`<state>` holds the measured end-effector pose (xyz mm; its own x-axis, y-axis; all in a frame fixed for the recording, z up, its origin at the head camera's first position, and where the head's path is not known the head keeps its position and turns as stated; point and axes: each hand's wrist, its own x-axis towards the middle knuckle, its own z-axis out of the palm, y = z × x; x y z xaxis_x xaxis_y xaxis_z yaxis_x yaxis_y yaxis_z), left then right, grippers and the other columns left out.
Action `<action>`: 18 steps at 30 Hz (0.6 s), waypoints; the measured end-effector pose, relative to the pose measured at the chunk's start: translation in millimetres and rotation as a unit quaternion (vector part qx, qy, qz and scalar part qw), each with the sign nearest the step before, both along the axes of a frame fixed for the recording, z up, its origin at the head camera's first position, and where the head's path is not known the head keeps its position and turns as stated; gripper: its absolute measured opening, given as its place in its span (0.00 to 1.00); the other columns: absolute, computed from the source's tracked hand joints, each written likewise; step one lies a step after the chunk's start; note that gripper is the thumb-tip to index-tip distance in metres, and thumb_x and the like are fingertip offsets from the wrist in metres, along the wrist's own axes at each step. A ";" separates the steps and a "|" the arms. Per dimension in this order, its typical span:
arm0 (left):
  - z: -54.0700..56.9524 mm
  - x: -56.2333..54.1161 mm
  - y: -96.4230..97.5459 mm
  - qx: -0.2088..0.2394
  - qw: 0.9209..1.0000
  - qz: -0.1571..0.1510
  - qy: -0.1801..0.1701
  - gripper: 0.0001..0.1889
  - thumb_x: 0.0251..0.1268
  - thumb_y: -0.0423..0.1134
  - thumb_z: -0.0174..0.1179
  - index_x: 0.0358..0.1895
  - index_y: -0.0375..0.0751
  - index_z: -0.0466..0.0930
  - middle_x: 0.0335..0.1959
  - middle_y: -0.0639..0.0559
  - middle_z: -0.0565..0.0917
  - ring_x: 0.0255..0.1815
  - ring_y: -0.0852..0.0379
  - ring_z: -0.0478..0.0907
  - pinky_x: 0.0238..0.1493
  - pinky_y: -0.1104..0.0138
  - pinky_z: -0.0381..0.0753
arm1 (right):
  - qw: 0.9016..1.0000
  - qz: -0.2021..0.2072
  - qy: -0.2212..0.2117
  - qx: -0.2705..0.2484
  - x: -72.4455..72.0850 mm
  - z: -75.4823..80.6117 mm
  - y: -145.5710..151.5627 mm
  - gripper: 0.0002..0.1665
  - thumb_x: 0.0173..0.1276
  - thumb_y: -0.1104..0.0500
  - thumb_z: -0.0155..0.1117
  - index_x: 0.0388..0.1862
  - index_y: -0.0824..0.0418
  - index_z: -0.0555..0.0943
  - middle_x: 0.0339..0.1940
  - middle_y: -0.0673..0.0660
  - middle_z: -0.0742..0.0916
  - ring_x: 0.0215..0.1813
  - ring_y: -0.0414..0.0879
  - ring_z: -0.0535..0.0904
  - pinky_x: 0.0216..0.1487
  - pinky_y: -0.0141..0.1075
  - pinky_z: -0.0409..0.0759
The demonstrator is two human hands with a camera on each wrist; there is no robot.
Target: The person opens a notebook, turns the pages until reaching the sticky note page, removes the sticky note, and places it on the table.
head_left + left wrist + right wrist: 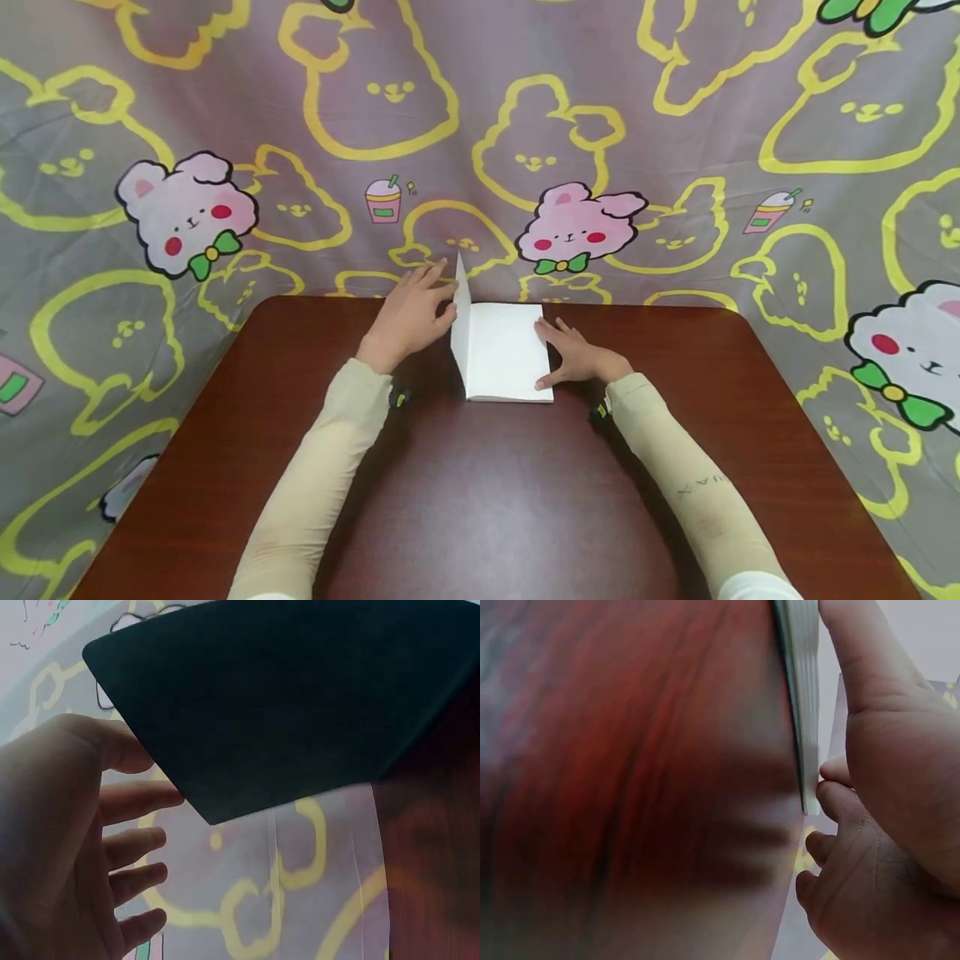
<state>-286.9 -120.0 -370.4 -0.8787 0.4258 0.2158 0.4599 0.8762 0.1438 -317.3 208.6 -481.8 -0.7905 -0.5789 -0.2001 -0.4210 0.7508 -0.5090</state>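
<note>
A notebook (510, 354) with blank white pages lies on the table, its dark cover (277, 705) raised nearly upright at the left side. My left hand (415, 314) is beside this cover, thumb and index fingertips at its free edge. The other fingers of that hand are spread apart in the left wrist view. On the notebook's right side, my right hand (579, 354) rests with thumb and fingers spread along the page edge. In the right wrist view the stack of pages (804, 705) appears edge-on, next to the right thumb.
A dark reddish-brown table (480, 492) lies under both forearms. Behind it hangs a patterned curtain (442, 125) with yellow outlines and bunny faces, close to the table's far edge. Small dark devices are worn at both wrists.
</note>
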 end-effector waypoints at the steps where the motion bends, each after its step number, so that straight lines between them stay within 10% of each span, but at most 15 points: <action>1: -0.2 0.1 -4.7 0.002 1.000 -0.001 0.002 0.25 0.78 0.48 0.49 0.71 0.44 0.75 0.81 0.42 0.60 0.81 0.41 0.55 0.80 0.47 0.51 | 1.000 0.001 0.004 0.001 0.1 -0.6 0.1 0.76 0.54 0.36 0.79 0.84 0.65 0.43 0.85 0.64 0.48 0.83 0.68 0.32 0.78 0.66 0.36; 10: -9.7 3.7 -43.0 -0.008 1.000 0.018 -0.014 0.23 0.75 0.42 0.52 0.66 0.35 0.78 0.78 0.35 0.63 0.79 0.36 0.57 0.79 0.45 0.54 | 1.000 0.000 0.006 0.010 0.9 -2.7 0.3 0.76 0.54 0.36 0.79 0.84 0.65 0.42 0.85 0.64 0.47 0.84 0.68 0.32 0.79 0.65 0.36; 18: -42.5 -2.3 -59.1 -0.044 0.996 0.049 -0.065 0.21 0.75 0.40 0.50 0.62 0.34 0.81 0.72 0.34 0.72 0.77 0.32 0.59 0.75 0.38 0.56 | 1.000 0.001 -0.008 -0.006 1.6 0.2 -0.1 0.75 0.55 0.39 0.80 0.84 0.66 0.42 0.85 0.64 0.46 0.83 0.68 0.32 0.78 0.66 0.36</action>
